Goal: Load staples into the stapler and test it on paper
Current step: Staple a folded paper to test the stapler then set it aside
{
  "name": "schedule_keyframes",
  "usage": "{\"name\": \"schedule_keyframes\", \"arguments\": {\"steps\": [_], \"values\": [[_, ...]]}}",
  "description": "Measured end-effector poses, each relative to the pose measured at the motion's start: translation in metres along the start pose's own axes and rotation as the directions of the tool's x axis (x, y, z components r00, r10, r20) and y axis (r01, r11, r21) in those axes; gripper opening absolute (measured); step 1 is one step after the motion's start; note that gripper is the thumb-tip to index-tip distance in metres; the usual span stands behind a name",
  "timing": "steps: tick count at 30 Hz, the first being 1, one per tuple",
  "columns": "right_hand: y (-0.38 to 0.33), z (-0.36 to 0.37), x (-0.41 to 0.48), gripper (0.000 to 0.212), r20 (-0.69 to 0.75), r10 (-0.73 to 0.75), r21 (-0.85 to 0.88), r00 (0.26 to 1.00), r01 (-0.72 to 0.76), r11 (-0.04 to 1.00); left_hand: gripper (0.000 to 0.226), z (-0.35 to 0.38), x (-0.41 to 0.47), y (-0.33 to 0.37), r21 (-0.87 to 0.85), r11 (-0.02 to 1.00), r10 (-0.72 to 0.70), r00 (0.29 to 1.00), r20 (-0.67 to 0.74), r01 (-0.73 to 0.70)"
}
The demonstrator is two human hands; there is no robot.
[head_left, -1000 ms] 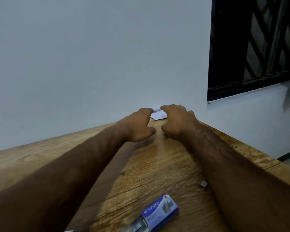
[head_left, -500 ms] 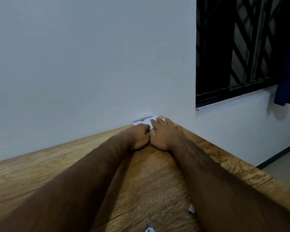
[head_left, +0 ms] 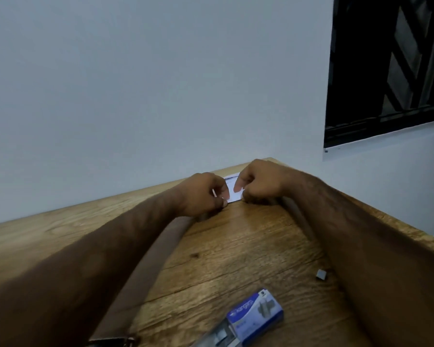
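Hands, two of them: your left hand [head_left: 203, 194] and right hand [head_left: 258, 182] each pinch one white paper [head_left: 233, 190] at the far corner of the wooden table [head_left: 236, 246]. Nearer you lie one blue staple box [head_left: 256, 315] and one small staple block [head_left: 321, 274].

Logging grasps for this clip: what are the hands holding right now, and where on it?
Both hands pinch the small white paper at the table's far corner: left hand on its left edge, right hand on its right edge.
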State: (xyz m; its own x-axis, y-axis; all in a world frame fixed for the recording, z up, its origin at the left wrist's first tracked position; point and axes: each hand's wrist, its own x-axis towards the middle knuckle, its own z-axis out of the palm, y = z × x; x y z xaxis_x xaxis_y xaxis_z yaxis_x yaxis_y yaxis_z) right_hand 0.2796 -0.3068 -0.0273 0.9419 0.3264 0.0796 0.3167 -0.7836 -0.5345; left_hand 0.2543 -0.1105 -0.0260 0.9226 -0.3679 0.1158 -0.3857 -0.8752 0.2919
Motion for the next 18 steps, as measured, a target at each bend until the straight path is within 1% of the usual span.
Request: {"name": "schedule_keyframes", "arguments": {"steps": [2,4,6,8,12,15,18], "values": [[-0.015,-0.001,-0.004,0.026,0.09,-0.073,-0.057,0.993,0.078,0.995,0.014,-0.005,-0.022,-0.005,0.008,1.0,0.001,1.0,-0.006,-0.001],[-0.039,0.006,-0.007,0.025,0.197,-0.158,-0.128,0.967,0.185,0.974,0.014,-0.012,-0.055,-0.016,-0.016,1.0,-0.022,1.0,-0.009,0.021],[-0.056,0.011,-0.016,0.025,0.275,-0.217,-0.15,0.937,0.265,0.953,0.013,-0.018,-0.081,-0.022,-0.04,0.999,-0.019,1.0,-0.004,0.019],[-0.078,0.024,-0.025,0.025,0.328,-0.305,-0.136,0.894,0.364,0.921,0.013,-0.024,-0.115,-0.034,-0.062,0.997,-0.038,0.999,-0.008,0.038],[-0.105,0.045,-0.04,0.026,0.367,-0.422,-0.083,0.829,0.481,0.873,0.013,-0.028,-0.167,-0.047,-0.124,0.992,-0.016,0.998,-0.057,0.008],[-0.117,0.056,-0.051,0.024,0.373,-0.479,-0.04,0.795,0.529,0.848,0.012,-0.027,-0.193,-0.053,-0.188,0.982,-0.006,0.995,-0.103,-0.014],[-0.127,0.066,-0.059,0.024,0.385,-0.533,0.006,0.754,0.575,0.818,0.015,-0.029,-0.209,-0.059,-0.203,0.978,0.016,0.992,-0.125,-0.041]]}}
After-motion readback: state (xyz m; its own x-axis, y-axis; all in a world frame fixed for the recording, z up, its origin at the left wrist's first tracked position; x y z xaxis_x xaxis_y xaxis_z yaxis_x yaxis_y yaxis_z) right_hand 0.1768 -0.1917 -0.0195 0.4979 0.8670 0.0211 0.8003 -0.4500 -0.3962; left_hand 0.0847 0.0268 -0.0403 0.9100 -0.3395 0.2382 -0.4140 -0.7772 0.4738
